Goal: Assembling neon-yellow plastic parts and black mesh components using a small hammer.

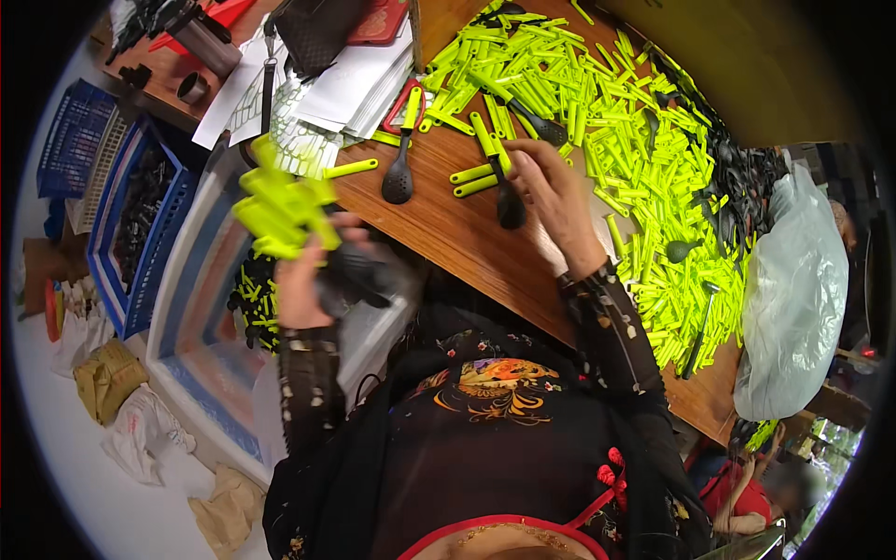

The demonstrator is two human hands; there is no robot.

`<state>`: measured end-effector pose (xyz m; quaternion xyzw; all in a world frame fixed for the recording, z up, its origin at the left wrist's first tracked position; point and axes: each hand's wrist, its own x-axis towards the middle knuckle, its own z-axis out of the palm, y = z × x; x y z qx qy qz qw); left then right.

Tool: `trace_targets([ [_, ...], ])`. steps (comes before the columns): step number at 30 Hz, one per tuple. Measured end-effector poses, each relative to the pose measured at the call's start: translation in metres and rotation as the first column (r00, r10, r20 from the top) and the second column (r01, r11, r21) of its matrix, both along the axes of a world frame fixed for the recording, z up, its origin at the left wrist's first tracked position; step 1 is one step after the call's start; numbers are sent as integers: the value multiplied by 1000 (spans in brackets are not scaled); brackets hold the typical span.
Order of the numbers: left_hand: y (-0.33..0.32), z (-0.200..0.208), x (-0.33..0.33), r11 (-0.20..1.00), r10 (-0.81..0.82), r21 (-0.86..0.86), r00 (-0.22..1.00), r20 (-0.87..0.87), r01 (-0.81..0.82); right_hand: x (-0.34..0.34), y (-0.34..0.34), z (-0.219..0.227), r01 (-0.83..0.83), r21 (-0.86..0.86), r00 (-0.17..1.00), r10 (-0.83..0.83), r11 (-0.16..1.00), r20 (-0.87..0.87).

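Observation:
My left hand (pixel 313 280) is closed round a bundle of black kitchen spoons (pixel 359 275). Their lime-green handles (pixel 280 210) point up and away, blurred by motion. Over the brown table (pixel 457 243), my right hand (pixel 557 191) has its fingers stretched out and slightly apart. Those fingertips are right beside a black spoon (pixel 510 205) with a green handle; whether they touch it, I cannot tell. A slotted black spoon (pixel 398 177) lies to its left. Loose green handles (pixel 474 180) lie between the two spoons.
A big heap of green handles (pixel 644 187) and black heads covers the table's far and right side. Papers (pixel 359 89) lie at the back left. Below left stands a striped, plastic-lined bin (pixel 182 327) containing utensils, beside a blue crate (pixel 107 224). A clear plastic bag (pixel 793 299) bulges at right.

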<state>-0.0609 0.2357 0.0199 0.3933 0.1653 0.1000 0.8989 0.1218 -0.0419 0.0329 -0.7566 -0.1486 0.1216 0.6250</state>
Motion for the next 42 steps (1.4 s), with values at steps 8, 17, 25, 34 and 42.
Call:
trace_targets([
  [8,261,-312,-133,612,563,-70,496,-660,-788,-4,-1,-16,139,-505,919,79,852,387],
  [17,330,-429,-83,746,388,-241,698,-602,-621,8,33,-7,238,-624,875,114,744,470],
  [25,320,-346,-219,805,252,-363,824,-507,-470,15,14,-25,255,-390,901,-72,885,427],
  [34,46,-19,77,468,191,883,980,-58,-39,15,-7,-24,179,201,973,-143,963,-180],
  [42,-16,-18,158,-202,193,941,953,-235,273,16,-42,-15,334,418,895,-145,845,-423],
])
